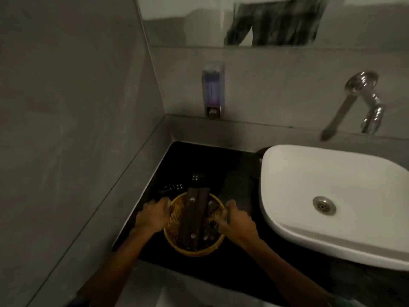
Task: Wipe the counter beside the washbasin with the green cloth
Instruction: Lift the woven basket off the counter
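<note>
A round yellow wicker basket (174, 220) sits on the black counter (199, 165) to the left of the white washbasin (309, 185). Dark brown boxes (194, 216) lie inside the basket. My left hand (152, 214) grips the basket's left rim and my right hand (235, 220) grips its right rim. No green cloth is visible anywhere in the view.
A soap dispenser (213, 91) hangs on the back wall above the counter. A chrome tap (367, 103) juts out over the basin. Grey walls close off the left and the back. A mirror (265, 21) runs along the top.
</note>
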Available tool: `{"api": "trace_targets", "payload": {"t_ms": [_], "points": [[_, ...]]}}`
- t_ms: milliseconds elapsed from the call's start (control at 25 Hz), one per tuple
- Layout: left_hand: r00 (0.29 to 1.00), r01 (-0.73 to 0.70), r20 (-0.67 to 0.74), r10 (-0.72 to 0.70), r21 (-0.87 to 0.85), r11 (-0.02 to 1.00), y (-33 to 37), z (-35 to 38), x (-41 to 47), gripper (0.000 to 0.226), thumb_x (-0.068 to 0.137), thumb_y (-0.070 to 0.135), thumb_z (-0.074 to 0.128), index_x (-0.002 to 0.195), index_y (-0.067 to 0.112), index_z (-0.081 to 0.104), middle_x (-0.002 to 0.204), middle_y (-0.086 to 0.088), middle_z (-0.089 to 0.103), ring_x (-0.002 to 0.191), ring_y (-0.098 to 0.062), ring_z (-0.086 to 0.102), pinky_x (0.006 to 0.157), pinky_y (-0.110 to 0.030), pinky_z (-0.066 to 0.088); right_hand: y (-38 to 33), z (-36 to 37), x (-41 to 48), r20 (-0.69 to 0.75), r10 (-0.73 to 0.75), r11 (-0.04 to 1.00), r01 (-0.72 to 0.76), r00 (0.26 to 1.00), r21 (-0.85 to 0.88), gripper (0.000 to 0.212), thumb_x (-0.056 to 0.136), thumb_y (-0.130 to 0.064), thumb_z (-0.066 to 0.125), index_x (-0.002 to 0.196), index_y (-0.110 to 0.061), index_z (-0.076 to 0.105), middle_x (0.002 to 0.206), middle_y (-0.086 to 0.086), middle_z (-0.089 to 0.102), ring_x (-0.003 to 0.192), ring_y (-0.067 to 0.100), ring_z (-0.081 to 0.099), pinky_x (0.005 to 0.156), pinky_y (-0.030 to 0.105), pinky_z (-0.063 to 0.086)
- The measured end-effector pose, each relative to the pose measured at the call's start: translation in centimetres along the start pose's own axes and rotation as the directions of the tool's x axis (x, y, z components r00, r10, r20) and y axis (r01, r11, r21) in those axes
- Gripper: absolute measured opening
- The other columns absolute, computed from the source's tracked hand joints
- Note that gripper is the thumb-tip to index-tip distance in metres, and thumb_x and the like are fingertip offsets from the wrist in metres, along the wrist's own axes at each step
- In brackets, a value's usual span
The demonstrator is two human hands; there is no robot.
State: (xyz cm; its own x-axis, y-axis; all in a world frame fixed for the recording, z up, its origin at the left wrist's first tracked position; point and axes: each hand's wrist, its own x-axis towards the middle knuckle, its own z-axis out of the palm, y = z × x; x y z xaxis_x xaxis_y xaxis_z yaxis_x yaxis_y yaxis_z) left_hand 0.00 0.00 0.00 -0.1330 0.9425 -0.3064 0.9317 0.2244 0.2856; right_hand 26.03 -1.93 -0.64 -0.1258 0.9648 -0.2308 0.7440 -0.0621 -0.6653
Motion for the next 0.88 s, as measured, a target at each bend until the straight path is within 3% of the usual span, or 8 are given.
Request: {"api": "trace_targets", "payload": {"t_ms": [80, 200, 360, 480, 600, 680, 760, 880], "points": [[0.999, 0.039, 0.021, -0.036, -0.193, 0.980, -1.2, 0.4, 0.0, 0.038, 0.099, 0.043, 0.040, 0.135, 0.033, 0.046, 0.123, -0.015, 0.064, 0.109, -0.032, 0.061, 0.092, -0.046, 0.052, 0.0, 1.6, 0.2, 0.016, 0.058, 0.987, -0.060, 0.998, 0.148, 0.031, 0.087, -0.027, 0.064, 0.102, -0.017, 0.040, 0.092, 0.010, 0.068, 0.081, 0.028, 0.068, 0.068, 0.042, 0.056], [0.995, 0.093, 0.013, -0.096, -0.402, 0.911, -0.6, 1.4, -1.2, 0.047, 0.098, 0.045, 0.045, 0.142, 0.030, 0.042, 0.119, -0.013, 0.067, 0.101, -0.025, 0.063, 0.084, -0.036, 0.048, 0.8, 2.3, -1.2, -0.089, 0.140, 0.949, -0.108, 0.986, 0.295, 0.029, 0.085, -0.012, 0.067, 0.096, -0.014, 0.041, 0.086, 0.015, 0.066, 0.072, 0.026, 0.067, 0.066, 0.046, 0.057], [0.993, 0.117, 0.075, -0.091, -0.508, 0.853, 2.2, 4.0, -5.2, 0.057, 0.093, 0.063, 0.039, 0.142, 0.035, 0.038, 0.101, 0.008, 0.064, 0.080, -0.003, 0.055, 0.070, -0.027, 0.041, 5.0, 0.9, -6.1, -0.181, 0.269, 0.919, -0.196, 0.946, 0.342, 0.035, 0.081, -0.017, 0.073, 0.081, -0.027, 0.039, 0.074, 0.000, 0.064, 0.063, 0.007, 0.065, 0.049, 0.018, 0.051], [0.995, 0.071, 0.100, -0.016, -0.568, 0.820, 4.5, 6.9, -8.6, 0.045, 0.097, 0.047, 0.046, 0.139, 0.032, 0.040, 0.090, 0.018, 0.060, 0.076, 0.001, 0.059, 0.061, -0.021, 0.041, 8.7, -0.3, -10.4, -0.266, 0.313, 0.907, -0.204, 0.912, 0.368, 0.042, 0.079, -0.011, 0.076, 0.075, -0.029, 0.038, 0.064, -0.003, 0.056, 0.057, 0.000, 0.062, 0.050, 0.010, 0.048], [0.993, 0.028, 0.109, 0.036, -0.534, 0.845, 6.4, 8.7, -10.5, 0.041, 0.098, 0.028, 0.052, 0.137, 0.026, 0.043, 0.109, 0.002, 0.066, 0.080, -0.002, 0.062, 0.064, -0.021, 0.046, 10.9, -1.3, -12.2, -0.215, 0.320, 0.892, -0.217, 0.923, 0.397, 0.037, 0.084, -0.010, 0.073, 0.078, -0.027, 0.040, 0.069, -0.002, 0.054, 0.056, 0.002, 0.058, 0.053, 0.010, 0.050], [0.996, 0.009, 0.084, 0.030, -0.429, 0.903, 7.9, 9.0, -11.1, 0.042, 0.096, 0.022, 0.056, 0.137, 0.021, 0.045, 0.125, -0.009, 0.061, 0.096, -0.015, 0.061, 0.077, -0.031, 0.051, 12.2, -2.9, -12.7, -0.151, 0.303, 0.886, -0.220, 0.941, 0.409, 0.032, 0.084, -0.018, 0.074, 0.081, -0.025, 0.043, 0.074, -0.002, 0.056, 0.058, 0.004, 0.056, 0.053, 0.012, 0.049], [0.997, -0.031, -0.079, 0.012, -0.243, 0.969, 10.6, 8.4, -11.7, 0.044, 0.093, 0.020, 0.059, 0.136, 0.016, 0.047, 0.131, -0.013, 0.057, 0.115, -0.029, 0.054, 0.092, -0.048, 0.050, 14.1, -5.9, -13.7, -0.144, 0.265, 0.900, -0.191, 0.953, 0.393, 0.029, 0.082, -0.029, 0.077, 0.085, -0.021, 0.049, 0.074, -0.003, 0.060, 0.061, 0.005, 0.058, 0.054, 0.014, 0.049], [0.946, -0.216, -0.289, 0.148, -0.223, 0.950, 17.7, 8.0, -12.9, 0.043, 0.089, 0.017, 0.063, 0.130, 0.017, 0.052, 0.125, -0.011, 0.061, 0.117, -0.032, 0.053, 0.095, -0.053, 0.048, 18.4, -12.8, -15.9, -0.275, 0.237, 0.936, -0.143, 0.932, 0.321, 0.026, 0.080, -0.035, 0.075, 0.070, -0.026, 0.053, 0.062, -0.007, 0.060, 0.062, 0.000, 0.059, 0.058, 0.007, 0.046]]}}
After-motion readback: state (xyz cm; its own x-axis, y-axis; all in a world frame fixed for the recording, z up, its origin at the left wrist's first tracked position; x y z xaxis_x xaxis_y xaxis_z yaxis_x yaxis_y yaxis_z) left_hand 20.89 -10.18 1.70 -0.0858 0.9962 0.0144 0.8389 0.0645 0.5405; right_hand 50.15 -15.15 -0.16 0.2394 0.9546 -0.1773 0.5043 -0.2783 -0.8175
